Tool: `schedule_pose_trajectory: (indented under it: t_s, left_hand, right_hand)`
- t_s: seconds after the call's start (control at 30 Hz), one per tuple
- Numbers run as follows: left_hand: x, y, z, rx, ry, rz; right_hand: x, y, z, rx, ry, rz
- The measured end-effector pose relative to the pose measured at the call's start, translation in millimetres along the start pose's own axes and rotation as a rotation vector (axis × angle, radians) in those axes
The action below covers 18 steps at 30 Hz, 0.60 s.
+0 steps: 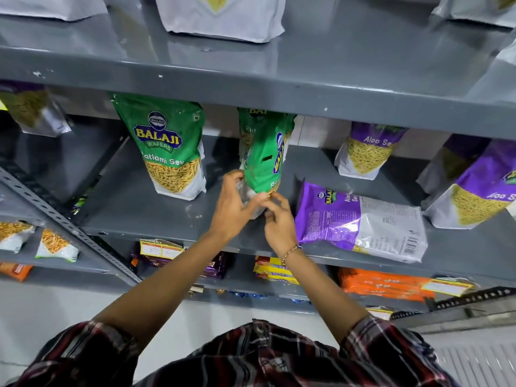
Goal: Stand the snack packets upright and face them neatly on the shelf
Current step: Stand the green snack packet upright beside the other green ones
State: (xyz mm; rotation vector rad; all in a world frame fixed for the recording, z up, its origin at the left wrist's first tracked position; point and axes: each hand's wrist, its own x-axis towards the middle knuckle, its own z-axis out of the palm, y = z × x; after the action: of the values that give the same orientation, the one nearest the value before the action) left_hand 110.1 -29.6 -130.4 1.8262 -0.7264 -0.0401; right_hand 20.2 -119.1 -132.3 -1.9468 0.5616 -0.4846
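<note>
1. Two green packets stand on the middle shelf (145, 219). One green packet (167, 146) at about 10 o'clock from the hands is upright, with its front facing out.

2. Next comes the twisted green packet (265, 160), at 12 o'clock from the hands. It is up on its bottom but turned sideways — its front points off to the right, not out.

3. Both hands are on its clear bottom end. The left hand (234, 202) has its fingers wrapped around the left side. The right hand (277, 219) pinches the bottom edge with its fingertips close together.

4. I think this step is turning that packet so its front faces out. It needs a small, gentle twist, with the bottom kept flat on the shelf, or it may tip over.

5. At 3 o'clock a purple packet (360, 222) lies flat on its face — it likely needs standing up next.

6. More purple packets (365, 152) stand farther right and back.
</note>
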Motion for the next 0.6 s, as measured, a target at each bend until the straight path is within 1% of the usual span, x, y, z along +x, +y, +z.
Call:
schedule_pose_trajectory:
  t_s: [0.07,0.13,0.17,0.2,0.23,0.33,0.37,0.43,0.47,0.6]
  left_hand:
    - [5.9,-0.5,-5.9,0.023,-0.026,0.002]
    - [13.3,-5.5,-11.2,0.037,-0.076,0.0]
    - [17.6,-9.4,-14.2,0.028,-0.109,-0.015]
    - [22.2,-12.1,-17.4,0.008,-0.134,-0.039]
    - [28.4,-16.0,-20.3,-0.013,-0.16,-0.07]
    - [48.4,-16.7,-29.4,-0.062,-0.224,-0.145]
    - [54.9,-17.1,-31.2,-0.082,-0.239,-0.156]
    - [64.7,-16.7,-33.7,-0.125,-0.265,-0.179]
    - [68.0,-15.9,-33.9,-0.154,-0.273,-0.19]
    - [77.1,-7.3,-27.3,-0.202,-0.25,-0.287]
  right_hand:
    - [6.9,0.3,-10.2,-0.002,0.077,-0.01]
    - [24.3,-1.9,-27.3,0.032,0.148,0.036]
    - [37.6,-1.3,-36.3,0.066,0.143,0.075]
    - [52.6,0.4,-45.2,0.094,0.092,0.112]
    - [66.6,1.3,-53.0,0.09,0.005,0.135]
    - [102.4,7.5,-65.9,-0.086,-0.232,0.112]
    - [108.2,5.5,-67.0,-0.103,-0.279,0.101]
    - [112.4,-1.2,-66.8,-0.017,-0.34,0.125]
    - [112.3,-3.6,-66.6,0.013,-0.33,0.13]
    - [98.3,-3.3,-59.2,-0.056,-0.127,0.079]
